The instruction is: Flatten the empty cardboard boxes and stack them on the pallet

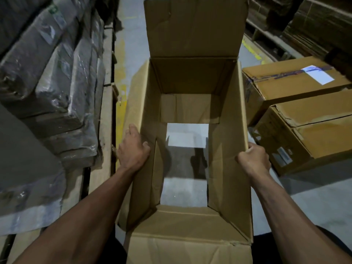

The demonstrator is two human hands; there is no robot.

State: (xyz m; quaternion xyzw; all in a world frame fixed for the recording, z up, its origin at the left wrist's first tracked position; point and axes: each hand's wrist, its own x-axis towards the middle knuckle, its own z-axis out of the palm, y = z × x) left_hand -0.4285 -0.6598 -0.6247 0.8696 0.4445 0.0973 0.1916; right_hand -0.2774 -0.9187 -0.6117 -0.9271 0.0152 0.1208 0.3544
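Note:
An empty brown cardboard box [192, 77] stands open in front of me, its far flap raised and its near flap hanging toward me. Its bottom flaps are open, so the grey floor shows through the middle. My left hand [132, 149] grips the top edge of the left wall, thumb inside and fingers outside. My right hand [254, 159] grips the top edge of the right wall, fingers curled over it.
Plastic-wrapped stacks of flat cardboard [51, 77] sit on a wooden pallet [106, 119] to the left. Two closed cardboard boxes [297, 82] [312, 134] stand on the floor at the right. More cardboard stacks [320, 21] fill the far right. A yellow floor line [121, 103] runs beside the pallet.

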